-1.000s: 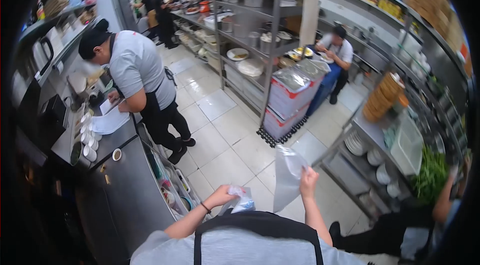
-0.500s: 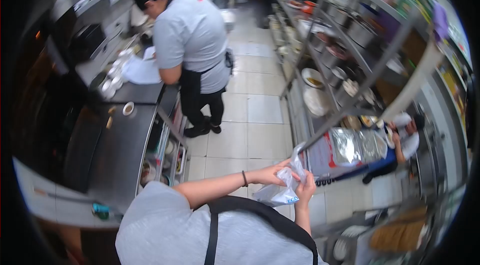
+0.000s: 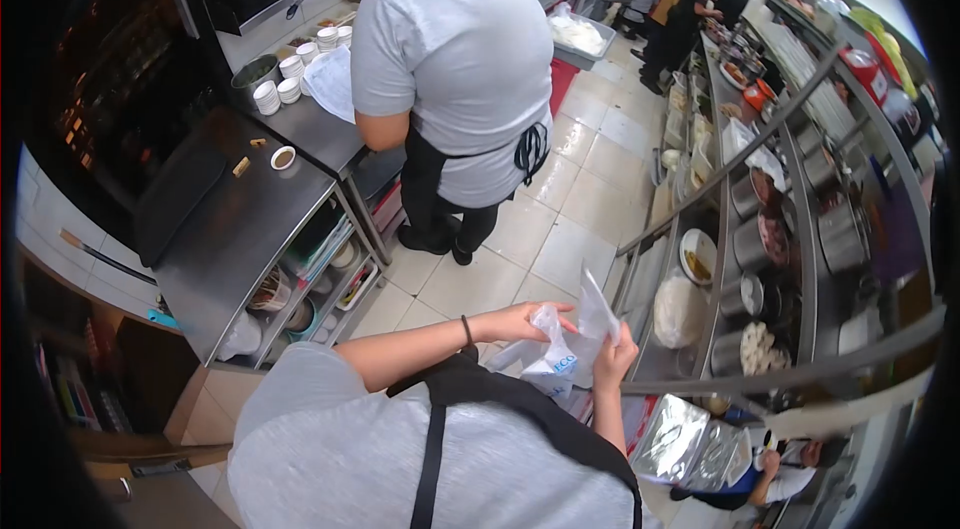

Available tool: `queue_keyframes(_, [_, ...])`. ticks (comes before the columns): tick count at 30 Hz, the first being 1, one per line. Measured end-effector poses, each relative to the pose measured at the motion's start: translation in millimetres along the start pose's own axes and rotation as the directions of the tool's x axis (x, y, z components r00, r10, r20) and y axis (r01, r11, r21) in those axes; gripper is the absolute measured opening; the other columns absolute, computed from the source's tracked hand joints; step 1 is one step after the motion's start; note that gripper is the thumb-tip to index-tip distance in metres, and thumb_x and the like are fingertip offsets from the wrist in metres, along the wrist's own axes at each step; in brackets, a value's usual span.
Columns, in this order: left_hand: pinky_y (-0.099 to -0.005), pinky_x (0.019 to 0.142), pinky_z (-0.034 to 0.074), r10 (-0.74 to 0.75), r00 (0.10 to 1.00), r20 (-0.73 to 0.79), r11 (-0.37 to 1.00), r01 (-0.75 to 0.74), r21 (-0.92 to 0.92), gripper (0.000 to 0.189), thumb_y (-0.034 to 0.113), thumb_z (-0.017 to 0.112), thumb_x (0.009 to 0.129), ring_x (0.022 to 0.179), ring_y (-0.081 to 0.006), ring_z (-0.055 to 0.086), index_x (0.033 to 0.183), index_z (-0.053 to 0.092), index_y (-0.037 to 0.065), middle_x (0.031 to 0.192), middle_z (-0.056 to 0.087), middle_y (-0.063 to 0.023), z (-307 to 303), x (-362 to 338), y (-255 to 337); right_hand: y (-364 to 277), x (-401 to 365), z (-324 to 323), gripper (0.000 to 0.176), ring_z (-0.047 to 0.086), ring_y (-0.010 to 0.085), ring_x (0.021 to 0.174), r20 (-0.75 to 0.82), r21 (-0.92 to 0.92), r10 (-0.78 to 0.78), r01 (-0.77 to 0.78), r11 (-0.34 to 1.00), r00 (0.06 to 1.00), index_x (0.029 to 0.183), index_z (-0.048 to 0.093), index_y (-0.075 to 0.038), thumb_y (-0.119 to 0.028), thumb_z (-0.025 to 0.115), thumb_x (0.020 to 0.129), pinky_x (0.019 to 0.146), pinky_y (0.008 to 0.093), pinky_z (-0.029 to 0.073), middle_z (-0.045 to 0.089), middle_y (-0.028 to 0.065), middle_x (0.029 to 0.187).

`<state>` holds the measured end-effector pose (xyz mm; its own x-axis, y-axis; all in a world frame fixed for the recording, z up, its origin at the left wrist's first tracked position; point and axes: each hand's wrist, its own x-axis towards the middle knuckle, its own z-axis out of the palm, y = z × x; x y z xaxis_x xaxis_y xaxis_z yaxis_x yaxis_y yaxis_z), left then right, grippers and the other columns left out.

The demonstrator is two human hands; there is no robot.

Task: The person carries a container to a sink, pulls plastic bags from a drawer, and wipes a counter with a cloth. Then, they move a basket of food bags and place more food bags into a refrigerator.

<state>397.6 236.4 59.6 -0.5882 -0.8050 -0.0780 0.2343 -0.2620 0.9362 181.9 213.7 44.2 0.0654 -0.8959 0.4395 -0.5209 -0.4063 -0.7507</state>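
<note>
A thin white plastic bag (image 3: 552, 354) with blue "ECO" lettering is stretched between my two hands in front of my apron. My left hand (image 3: 525, 322), with a dark band at the wrist, grips one side of it, the fingers pointing to the right. On the other side, my right hand (image 3: 614, 359) pinches a raised flap of the bag between thumb and fingers. The mouth looks partly spread, and crumpled plastic hides some fingertips.
A co-worker (image 3: 455, 79) in a grey shirt bends over the left steel counter (image 3: 245, 219), near stacked white cups (image 3: 290, 79). A metal shelf rack (image 3: 735, 169) with pots stands on the right. Foil-covered trays (image 3: 672, 439) are below it. Tiled floor (image 3: 570, 219) runs between.
The view has turned, bringing the co-worker and left counter closer to the middle. My hands have drawn the bag's flap more upright and wider apart.
</note>
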Motion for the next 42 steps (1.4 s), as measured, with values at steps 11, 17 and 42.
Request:
queue_keyframes(11, [-0.0286, 0.086, 0.041, 0.045, 0.96, 0.276, 0.912, -0.152, 0.381, 0.03, 0.005, 0.056, 0.074, 0.095, -0.0138, 0.055, 0.104, 0.059, 0.004, 0.101, 0.061, -0.0059, -68.9, 226.2, 57.8, 177.5, 157.9, -45.0, 0.016, 0.053, 0.0311, 0.075, -0.257, -0.217, 0.171, -0.23, 0.949, 0.951, 0.089, 0.053, 0.002, 0.002, 0.052, 0.074, 0.07, 0.0372, 0.041, 0.056, 0.0193, 0.08])
queue_keyframes(17, [-0.0291, 0.09, 0.04, 0.109, 0.966, 0.234, 0.908, -0.193, 0.372, 0.036, 0.003, 0.06, 0.071, 0.105, -0.0178, 0.052, 0.106, 0.058, 0.006, 0.112, 0.057, -0.0087, -121.9, 367.0, 82.7, 271.1, 260.3, -53.4, 0.036, 0.057, 0.0304, 0.088, -0.276, -0.198, 0.186, -0.245, 0.949, 0.943, 0.103, 0.055, 0.001, 0.007, 0.045, 0.069, 0.081, 0.0359, 0.043, 0.06, 0.0178, 0.095])
queue_keyframes(42, [-0.0417, 0.071, 0.044, 0.526, 0.737, -0.424, 0.49, 0.145, 0.86, 0.024, 0.002, 0.053, 0.063, 0.083, -0.0357, 0.056, 0.087, 0.057, 0.002, 0.084, 0.059, -0.0179, -495.2, 698.2, 220.2, 377.4, 846.1, 137.5, 0.016, 0.057, 0.0122, 0.073, 0.441, 0.037, 0.085, -0.112, 0.993, 0.893, 0.09, 0.063, 0.001, 0.002, 0.056, 0.076, 0.068, 0.025, 0.045, 0.064, 0.0076, 0.079])
